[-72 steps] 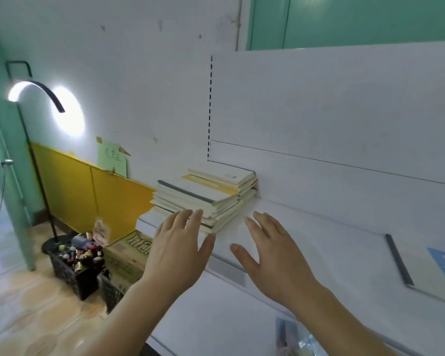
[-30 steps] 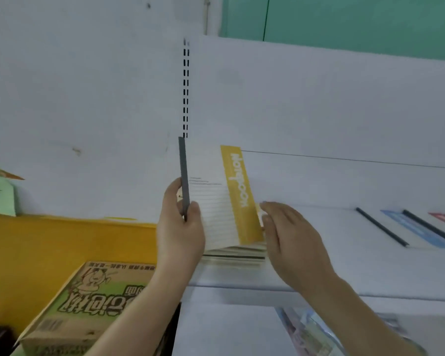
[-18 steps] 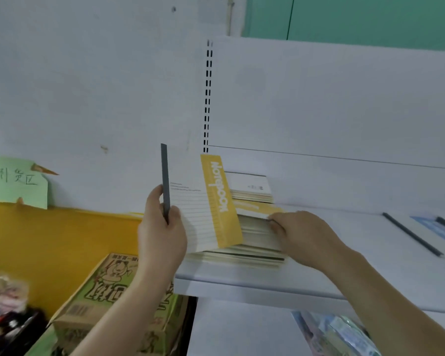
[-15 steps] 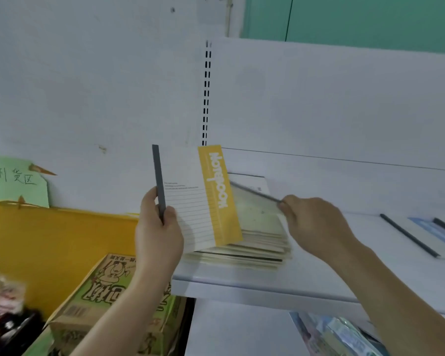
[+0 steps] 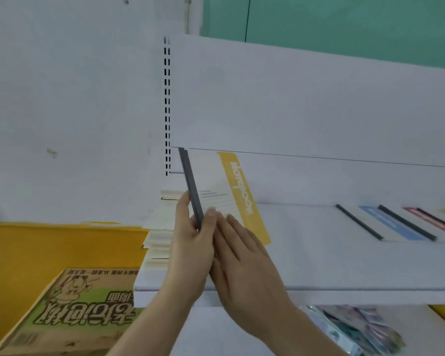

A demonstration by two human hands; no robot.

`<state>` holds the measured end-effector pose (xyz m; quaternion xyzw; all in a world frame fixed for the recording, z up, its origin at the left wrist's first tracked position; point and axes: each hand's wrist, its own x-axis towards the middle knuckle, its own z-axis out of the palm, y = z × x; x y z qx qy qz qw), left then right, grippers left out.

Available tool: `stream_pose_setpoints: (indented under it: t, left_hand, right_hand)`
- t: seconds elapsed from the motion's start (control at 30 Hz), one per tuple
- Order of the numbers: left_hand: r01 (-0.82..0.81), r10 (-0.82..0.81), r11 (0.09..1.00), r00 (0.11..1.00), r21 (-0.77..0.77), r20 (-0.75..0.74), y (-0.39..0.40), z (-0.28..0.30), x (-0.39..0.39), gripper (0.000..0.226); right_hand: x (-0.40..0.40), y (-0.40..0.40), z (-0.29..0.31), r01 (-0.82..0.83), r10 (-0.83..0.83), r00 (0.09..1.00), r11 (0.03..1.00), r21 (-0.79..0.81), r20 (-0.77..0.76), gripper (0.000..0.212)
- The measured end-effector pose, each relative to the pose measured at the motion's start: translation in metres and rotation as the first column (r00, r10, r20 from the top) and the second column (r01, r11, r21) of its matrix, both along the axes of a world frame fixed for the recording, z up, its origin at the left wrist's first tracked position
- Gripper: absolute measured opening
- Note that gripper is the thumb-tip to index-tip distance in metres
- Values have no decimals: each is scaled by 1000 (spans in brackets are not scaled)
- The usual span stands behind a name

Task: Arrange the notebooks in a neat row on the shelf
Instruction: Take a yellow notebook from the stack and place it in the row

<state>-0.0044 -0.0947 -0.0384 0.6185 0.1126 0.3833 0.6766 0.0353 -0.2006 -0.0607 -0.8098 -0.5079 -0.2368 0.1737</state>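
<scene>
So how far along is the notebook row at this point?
Partly done. Several notebooks already lie side by side at the shelf's right. The left hand grips a yellow-banded notebook upright by its dark spine, and the right hand rests flat against its cover. A stack at the left remains.

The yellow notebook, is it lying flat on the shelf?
No, the left hand holds the yellow notebook up on edge above the shelf.

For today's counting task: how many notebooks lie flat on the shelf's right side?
3: blue-banded notebook, red-banded notebook beside it, third notebook at the frame edge; more may be hidden.
</scene>
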Motion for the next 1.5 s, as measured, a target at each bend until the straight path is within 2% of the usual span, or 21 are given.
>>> stream_pose_setpoints:
  t: [0.07, 0.13, 0.2, 0.27, 0.4, 0.53, 0.7, 0.83, 0.97, 1.07, 1.17, 1.23, 1.3, 1.37, 1.43, 1.5]
  left_hand:
    - [14, -14, 1000, 1000, 14, -8, -8, -3, 8, 44]
    - [-7, 7, 1000, 1000, 21, 2, -19, -6, 18, 41]
    - [-5, 4, 998, 1000, 55, 18, -33, -6, 27, 39]
    - [36, -38, 996, 999, 79, 23, -51, -6, 37, 42]
    - [110, -110, 993, 994, 39, 13, -98, -9, 67, 51]
    - [162, -162, 987, 987, 9, 6, -166, -9, 104, 49]
    - [258, -258, 965, 966, -42, -6, -276, -2, 156, 46]
    - [289, -290, 956, 957, -38, 0, -362, -2, 199, 47]
    - [311, -310, 950, 949, 14, -63, -429, -5, 239, 48]
    - [315, -297, 931, 947, 185, -121, -464, -6, 269, 47]
    - [336, -274, 848, 940, 410, -204, -484, -13, 304, 37]
    - [383, -265, 758, 920, 528, -287, -493, -17, 331, 31]
    - [467, -304, 625, 884, 626, -356, -501, -18, 356, 46]
    - [528, -299, 430, 849, 732, -435, -510, -18, 379, 78]
    - [538, -173, 253, 843, 804, -509, -518, -17, 405, 102]
    - [516, -64, 181, 856, 837, -513, -525, -17, 430, 101]
  right_hand:
    - [4, -20, 1, 13, -13, 1000, 1000, -4, 10, 56]
    - [15, -45, 1, 126, -128, 991, 990, 56, 36, 55]
    - [29, -75, 2, 268, -267, 963, 953, 141, -25, 60]
    - [43, -106, 1, 352, -340, 934, 927, 129, -110, 75]
    - [61, -170, 8, 316, -297, 925, 948, 47, -239, 89]
    - [84, -245, 21, 380, -347, 883, 924, 48, -316, 91]
    - [120, -355, 21, 516, -478, 828, 854, 63, -292, 89]
    - [148, -435, 21, 559, -524, 812, 825, 81, -256, 91]
    - [182, -503, 21, 593, -551, 797, 790, 153, -245, 88]
    - [209, -543, 15, 639, -583, 762, 747, 183, -283, 87]
    - [240, -571, 3, 656, -582, 746, 726, 206, -324, 78]
    - [265, -586, -4, 650, -569, 749, 730, 211, -338, 73]
    - [294, -602, -8, 649, -575, 755, 723, 237, -314, 70]
    - [322, -616, -6, 672, -603, 733, 713, 199, -314, 69]
    - [353, -629, -3, 688, -636, 719, 709, 157, -278, 71]
    - [381, -638, -2, 675, -632, 731, 725, 137, -256, 71]
